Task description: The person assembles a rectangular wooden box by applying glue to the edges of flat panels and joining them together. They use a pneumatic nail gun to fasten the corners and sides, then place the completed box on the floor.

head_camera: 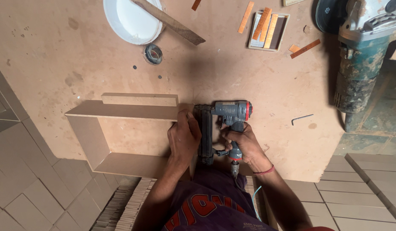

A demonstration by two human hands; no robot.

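Firmly, right hand (245, 143) fingers gripping nail gun (225, 124)

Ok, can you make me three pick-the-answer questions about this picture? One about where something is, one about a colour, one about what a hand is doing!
1. Where is the round white plastic bowl?
A. top of the board
B. on the tiled floor
C. inside the frame

2. What colour is the band on the grey nail gun?
A. yellow
B. red
C. green

3. What is the right hand doing?
A. hanging free
B. gripping the nail gun
C. holding the bowl

Answers: 1 A, it sits by the far edge. 2 B, red ring at its end. 3 B, fingers wrap its handle while the left hand presses the brown fibreboard frame.
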